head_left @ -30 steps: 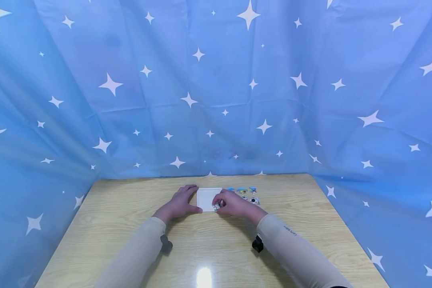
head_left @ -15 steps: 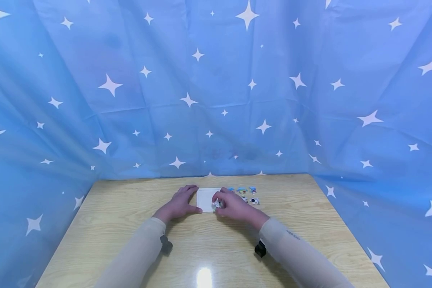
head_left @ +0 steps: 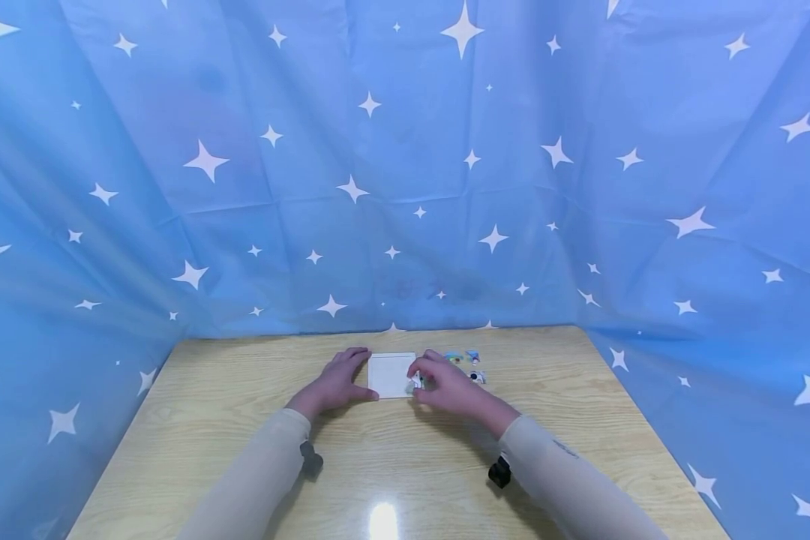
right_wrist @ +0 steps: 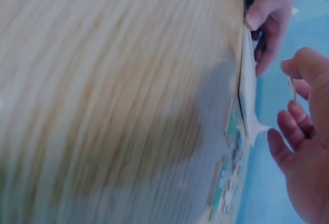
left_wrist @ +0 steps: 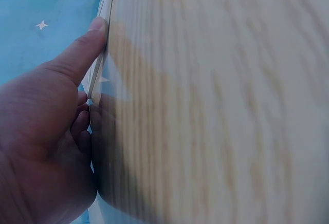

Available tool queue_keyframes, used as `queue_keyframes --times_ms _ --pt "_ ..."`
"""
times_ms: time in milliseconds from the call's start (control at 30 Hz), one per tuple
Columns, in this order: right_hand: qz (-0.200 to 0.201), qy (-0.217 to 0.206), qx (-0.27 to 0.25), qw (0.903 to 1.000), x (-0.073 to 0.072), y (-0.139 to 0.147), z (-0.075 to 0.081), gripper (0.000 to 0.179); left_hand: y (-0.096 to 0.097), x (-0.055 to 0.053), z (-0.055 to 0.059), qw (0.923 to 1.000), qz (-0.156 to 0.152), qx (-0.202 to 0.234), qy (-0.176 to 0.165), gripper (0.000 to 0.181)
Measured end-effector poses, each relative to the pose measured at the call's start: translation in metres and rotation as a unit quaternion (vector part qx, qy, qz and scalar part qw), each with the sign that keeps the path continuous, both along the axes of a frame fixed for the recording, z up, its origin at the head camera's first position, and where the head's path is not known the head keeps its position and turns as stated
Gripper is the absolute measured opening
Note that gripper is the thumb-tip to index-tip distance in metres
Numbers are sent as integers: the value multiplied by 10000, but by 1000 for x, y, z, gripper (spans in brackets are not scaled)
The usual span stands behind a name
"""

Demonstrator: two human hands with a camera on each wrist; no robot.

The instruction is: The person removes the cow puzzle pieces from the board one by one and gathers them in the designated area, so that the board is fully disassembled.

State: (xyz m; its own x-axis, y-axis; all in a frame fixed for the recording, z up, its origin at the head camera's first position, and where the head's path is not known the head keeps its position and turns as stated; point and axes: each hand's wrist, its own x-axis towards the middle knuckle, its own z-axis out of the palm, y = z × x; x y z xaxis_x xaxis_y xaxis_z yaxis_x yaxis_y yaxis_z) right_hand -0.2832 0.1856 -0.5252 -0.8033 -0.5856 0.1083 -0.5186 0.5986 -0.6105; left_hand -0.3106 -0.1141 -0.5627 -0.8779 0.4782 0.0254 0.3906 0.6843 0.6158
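A white, shallow square tray point(head_left: 389, 373) lies near the far side of the table. My left hand point(head_left: 337, 381) rests at its left side, thumb on the near corner and fingers by the far corner. The left wrist view shows that thumb point(left_wrist: 85, 49) stretched along the tray's edge. Over the tray's right edge, my right hand point(head_left: 448, 388) pinches a small printed puzzle piece point(head_left: 416, 380) between thumb and fingers. Seen in the right wrist view, the piece point(right_wrist: 293, 89) is edge-on and held above the tray, so its picture is hidden there.
Several colourful puzzle pieces point(head_left: 472, 356) lie right of the tray, some partly hidden behind my right hand. The wooden table point(head_left: 405, 450) ends at a blue star-patterned curtain point(head_left: 405, 225) behind and at both sides.
My right hand has shifted slightly to the right with the puzzle piece, from over the tray's near right part to its right edge. The left hand has stayed in place.
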Motion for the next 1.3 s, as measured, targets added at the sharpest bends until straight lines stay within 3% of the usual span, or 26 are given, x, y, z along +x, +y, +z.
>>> queue_keyframes --times_ms 367,567,800,1300 --pt "-198 -189 -475 9985 4 26 1 28 -1 -2 -3 10000 -46 -73 -39 97" --pt "-344 -145 -504 9980 6 39 0 27 -1 -2 -3 10000 -39 47 -33 97" --pt "-546 -370 -515 9965 8 51 2 28 -1 -2 -3 9999 2 54 -100 96" --pt "-549 -411 -390 9969 13 75 5 27 -1 -2 -2 9999 -41 54 -94 97"
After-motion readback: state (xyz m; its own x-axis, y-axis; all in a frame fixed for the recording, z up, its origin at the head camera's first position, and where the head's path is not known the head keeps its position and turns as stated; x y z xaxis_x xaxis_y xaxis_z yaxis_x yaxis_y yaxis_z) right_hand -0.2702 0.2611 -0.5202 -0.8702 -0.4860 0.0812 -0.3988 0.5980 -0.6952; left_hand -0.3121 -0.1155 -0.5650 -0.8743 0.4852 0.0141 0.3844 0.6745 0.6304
